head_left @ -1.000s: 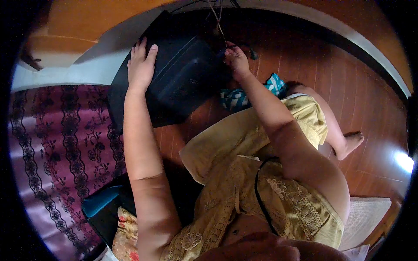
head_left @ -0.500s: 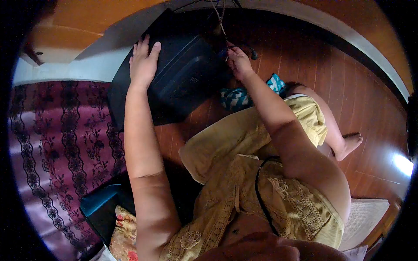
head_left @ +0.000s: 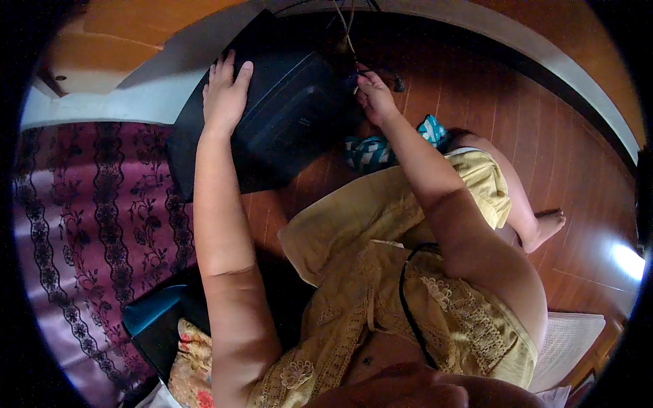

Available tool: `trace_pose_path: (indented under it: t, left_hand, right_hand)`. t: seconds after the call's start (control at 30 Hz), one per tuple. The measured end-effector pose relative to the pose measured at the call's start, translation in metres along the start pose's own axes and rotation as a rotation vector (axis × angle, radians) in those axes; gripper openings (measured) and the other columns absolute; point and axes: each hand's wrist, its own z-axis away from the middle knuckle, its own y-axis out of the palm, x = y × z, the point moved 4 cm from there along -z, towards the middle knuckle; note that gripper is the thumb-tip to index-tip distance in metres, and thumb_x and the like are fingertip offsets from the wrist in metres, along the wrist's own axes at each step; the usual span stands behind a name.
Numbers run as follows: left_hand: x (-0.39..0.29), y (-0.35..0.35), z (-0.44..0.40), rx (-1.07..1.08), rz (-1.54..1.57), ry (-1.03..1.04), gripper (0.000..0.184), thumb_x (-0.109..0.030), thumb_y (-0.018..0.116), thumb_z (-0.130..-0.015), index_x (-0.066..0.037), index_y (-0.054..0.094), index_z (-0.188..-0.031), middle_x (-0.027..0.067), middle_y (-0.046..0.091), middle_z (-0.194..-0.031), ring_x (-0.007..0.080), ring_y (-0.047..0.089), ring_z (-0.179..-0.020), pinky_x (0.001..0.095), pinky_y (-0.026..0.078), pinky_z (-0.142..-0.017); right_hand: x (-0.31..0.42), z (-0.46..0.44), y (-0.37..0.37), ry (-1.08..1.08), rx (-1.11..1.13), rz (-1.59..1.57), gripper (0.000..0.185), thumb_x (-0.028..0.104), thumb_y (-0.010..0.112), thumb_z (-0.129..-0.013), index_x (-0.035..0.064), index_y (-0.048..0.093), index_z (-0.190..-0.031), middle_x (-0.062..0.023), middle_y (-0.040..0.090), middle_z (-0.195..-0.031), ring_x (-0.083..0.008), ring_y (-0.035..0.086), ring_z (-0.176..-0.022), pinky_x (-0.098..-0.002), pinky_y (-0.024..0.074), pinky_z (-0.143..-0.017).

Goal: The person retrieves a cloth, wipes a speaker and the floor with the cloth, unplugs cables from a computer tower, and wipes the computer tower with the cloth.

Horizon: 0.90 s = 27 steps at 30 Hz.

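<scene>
Hardly shifted, the right hand (head_left: 378, 99) pinches a pale cord (head_left: 350, 39) just right of the black case (head_left: 289, 132); the left hand (head_left: 224, 100) lies spread atop the case.

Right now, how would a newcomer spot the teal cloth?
Start from the wooden floor. Below the right hand in the picture, partly hidden by the forearm, lies a crumpled cloth. Its teal-and-white pattern sets it apart from the yellow clothing below it.
</scene>
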Motion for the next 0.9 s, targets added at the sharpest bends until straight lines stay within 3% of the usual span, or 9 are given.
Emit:
trace_pose_path:
  t: [0.27,0.9]
  left_hand:
    - [0.003,0.002,-0.001,-0.006,-0.018,0.002,0.068,-0.058,0.039,-0.097,-0.016,0.036,-0.151,0.0103,0.031,-0.159,0.0292,0.021,-0.149,0.0509,0.016,-0.118]
    - [0.002,0.002,0.000,-0.021,0.006,0.014,0.069,-0.059,0.039,-0.097,-0.016,0.037,-0.151,0.0116,0.030,-0.159,0.0309,0.022,-0.149,0.0519,0.016,-0.118]
  right_hand:
    - [-0.004,-0.008,-0.006,-0.010,0.037,0.036,0.042,0.006,0.056,-0.097,0.0135,0.049,-0.138,0.0048,0.058,-0.087,-0.0074,0.043,-0.060,-0.0205,0.0349,-0.053]
    - [-0.002,-0.006,-0.005,0.026,0.024,0.043,0.037,0.008,0.057,-0.097,0.0140,0.053,-0.133,0.0045,0.060,-0.089,-0.0075,0.044,-0.062,-0.0209,0.0348,-0.054]
